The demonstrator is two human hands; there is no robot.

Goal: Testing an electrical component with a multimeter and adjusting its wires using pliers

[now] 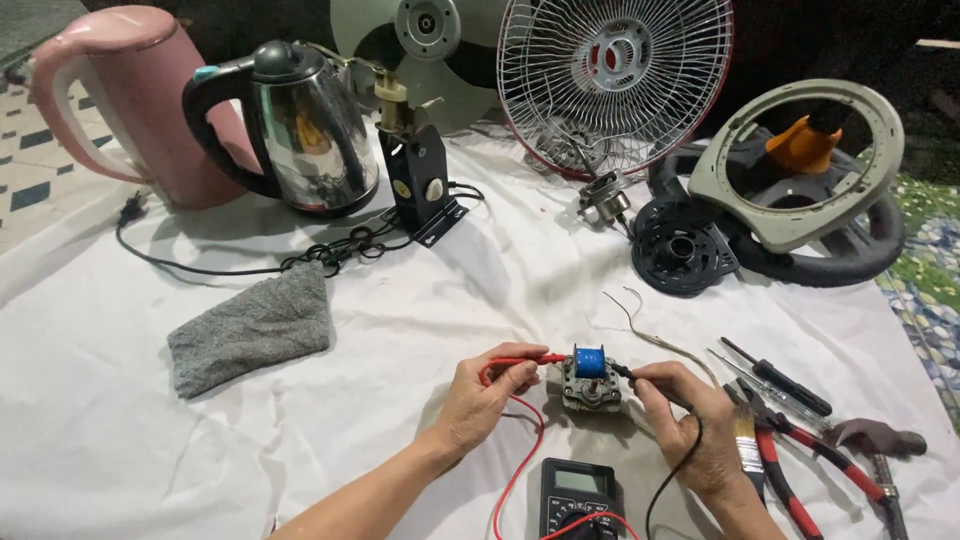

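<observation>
Red probe [520, 360] in left hand [480, 400], black probe [622, 371] in right hand [690, 425], both on blue-coiled motor [590, 378].

**Both hands low and close, each pinching shut**

The left forearm comes in from the bottom edge, bare, angled up and to the right. The left hand [480, 395] lies knuckles up, fingers curled, thumb and forefinger pinched together at the tip, pointing right. The right hand [690, 425] enters from the lower right, wrist bent, back of the hand toward the camera. Its fingers are folded in a tight grip, the fingertips aimed left toward the other hand. The two hands sit near each other, not touching.
</observation>
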